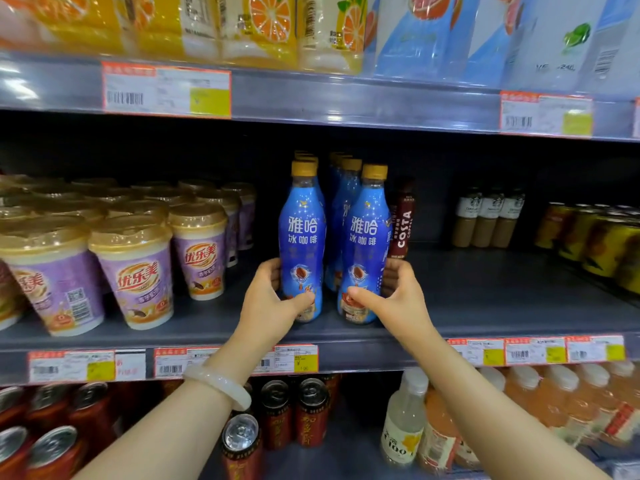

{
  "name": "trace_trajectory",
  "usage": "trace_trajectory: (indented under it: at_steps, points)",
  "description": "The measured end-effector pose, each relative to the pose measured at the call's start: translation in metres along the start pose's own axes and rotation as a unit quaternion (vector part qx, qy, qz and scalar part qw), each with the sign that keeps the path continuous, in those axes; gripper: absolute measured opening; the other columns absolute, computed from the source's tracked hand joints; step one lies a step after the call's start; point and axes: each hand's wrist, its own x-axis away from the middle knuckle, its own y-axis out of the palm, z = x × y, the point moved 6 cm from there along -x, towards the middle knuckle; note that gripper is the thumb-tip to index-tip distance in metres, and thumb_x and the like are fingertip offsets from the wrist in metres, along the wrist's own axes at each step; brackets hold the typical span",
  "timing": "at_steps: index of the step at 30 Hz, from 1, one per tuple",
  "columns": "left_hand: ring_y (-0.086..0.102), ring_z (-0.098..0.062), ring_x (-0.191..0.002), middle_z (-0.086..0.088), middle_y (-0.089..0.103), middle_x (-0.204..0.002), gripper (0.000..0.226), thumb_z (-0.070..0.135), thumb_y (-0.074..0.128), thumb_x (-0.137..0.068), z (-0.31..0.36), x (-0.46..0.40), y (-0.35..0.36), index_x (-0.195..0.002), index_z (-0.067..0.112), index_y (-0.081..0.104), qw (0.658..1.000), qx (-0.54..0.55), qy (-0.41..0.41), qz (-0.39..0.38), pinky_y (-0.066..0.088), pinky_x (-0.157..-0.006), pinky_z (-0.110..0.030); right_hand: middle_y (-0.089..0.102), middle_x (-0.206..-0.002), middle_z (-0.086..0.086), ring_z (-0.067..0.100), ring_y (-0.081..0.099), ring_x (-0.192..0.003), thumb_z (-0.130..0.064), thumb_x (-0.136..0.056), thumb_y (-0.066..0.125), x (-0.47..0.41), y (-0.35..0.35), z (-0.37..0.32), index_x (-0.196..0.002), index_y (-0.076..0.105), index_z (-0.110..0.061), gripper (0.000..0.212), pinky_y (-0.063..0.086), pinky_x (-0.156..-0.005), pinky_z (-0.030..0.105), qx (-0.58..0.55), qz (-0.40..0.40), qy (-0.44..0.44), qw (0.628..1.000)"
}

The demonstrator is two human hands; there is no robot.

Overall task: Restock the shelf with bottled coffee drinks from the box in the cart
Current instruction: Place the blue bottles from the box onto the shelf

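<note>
Two rows of blue coffee bottles with gold caps stand upright on the middle shelf (485, 306). My left hand (273, 303) grips the base of the front left bottle (302, 233), thumb across its front. My right hand (394, 296) grips the base of the front right bottle (365, 237) the same way. Several more blue bottles (341, 188) line up behind them. The cart and box are out of view.
Purple milk-tea cups (135, 268) crowd the shelf to the left. A dark Costa bottle (401, 220), small coffee bottles (488, 216) and yellow cans (602, 244) stand to the right. Juice cartons (270, 26) sit above; red cans (311, 410) and pale bottles (405, 420) below.
</note>
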Motion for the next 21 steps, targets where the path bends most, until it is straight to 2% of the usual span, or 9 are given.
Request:
trace_trajectory:
  at_steps: [2, 4, 6, 9, 13, 18, 21]
  points:
    - [0.056, 0.006, -0.089, 0.012, 0.058, -0.1, 0.059, 0.001, 0.077, -0.071, 0.0, 0.001, 0.0, -0.114, 0.022, 0.043, 1.0, -0.003, 0.003, -0.003, 0.047, -0.069, -0.009, 0.058, -0.11, -0.012, 0.007, 0.059, -0.104, -0.015, -0.07, 0.081, 0.0, 0.003, 0.002, -0.114, 0.045, -0.02, 0.057, 0.05, -0.084, 0.021, -0.006, -0.018, -0.001, 1.0]
    - [0.056, 0.006, -0.092, 0.01, 0.058, -0.105, 0.061, 0.004, 0.079, -0.07, 0.001, 0.002, 0.002, -0.117, 0.022, 0.044, 1.0, -0.007, 0.002, -0.011, 0.046, -0.074, -0.011, 0.059, -0.115, -0.008, 0.01, 0.059, -0.108, -0.015, -0.072, 0.08, -0.001, 0.006, 0.003, -0.115, 0.046, -0.021, 0.055, 0.05, -0.091, 0.027, -0.008, -0.036, -0.003, 0.999]
    - [0.055, 0.006, -0.093, 0.008, 0.057, -0.107, 0.066, 0.006, 0.08, -0.069, 0.002, 0.003, 0.003, -0.122, 0.02, 0.043, 1.0, -0.015, -0.001, -0.025, 0.046, -0.073, -0.011, 0.059, -0.113, -0.011, 0.009, 0.058, -0.109, -0.018, -0.074, 0.078, -0.001, 0.009, 0.002, -0.114, 0.046, -0.024, 0.052, 0.05, -0.092, 0.028, -0.004, -0.052, -0.002, 0.999]
    - [0.056, 0.001, -0.094, 0.006, 0.057, -0.11, 0.073, 0.006, 0.08, -0.07, 0.002, 0.004, 0.004, -0.129, 0.02, 0.039, 0.999, -0.019, -0.012, -0.042, 0.046, -0.074, -0.012, 0.058, -0.109, -0.015, 0.007, 0.058, -0.107, -0.023, -0.076, 0.076, -0.001, 0.011, 0.003, -0.113, 0.045, -0.028, 0.049, 0.051, -0.093, 0.031, 0.012, -0.067, 0.002, 0.998]
    - [0.058, -0.01, -0.103, 0.003, 0.058, -0.114, 0.076, 0.004, 0.079, -0.069, 0.0, 0.004, 0.004, -0.131, 0.021, 0.038, 0.998, -0.013, -0.025, -0.051, 0.05, -0.081, -0.023, 0.058, -0.11, -0.013, 0.008, 0.058, -0.109, -0.026, -0.078, 0.074, -0.002, 0.013, 0.005, -0.116, 0.044, -0.027, 0.049, 0.051, -0.095, 0.036, 0.028, -0.073, 0.007, 0.997]
    - [0.058, -0.008, -0.099, 0.003, 0.059, -0.112, 0.076, 0.006, 0.08, -0.068, -0.002, 0.004, 0.003, -0.131, 0.021, 0.04, 0.999, -0.027, -0.014, -0.034, 0.047, -0.074, -0.016, 0.058, -0.115, -0.011, 0.007, 0.058, -0.11, -0.025, -0.075, 0.077, -0.002, 0.014, 0.005, -0.119, 0.041, -0.029, 0.056, 0.051, -0.096, 0.036, 0.05, -0.079, 0.001, 0.996]
    - [0.058, -0.01, -0.098, 0.001, 0.059, -0.114, 0.073, 0.007, 0.081, -0.068, -0.003, 0.002, 0.003, -0.129, 0.018, 0.042, 0.999, -0.042, -0.011, -0.018, 0.045, -0.076, -0.018, 0.057, -0.12, -0.008, 0.01, 0.056, -0.113, -0.025, -0.075, 0.078, -0.002, 0.013, 0.006, -0.121, 0.042, -0.027, 0.059, 0.05, -0.098, 0.038, 0.059, -0.079, 0.0, 0.995]
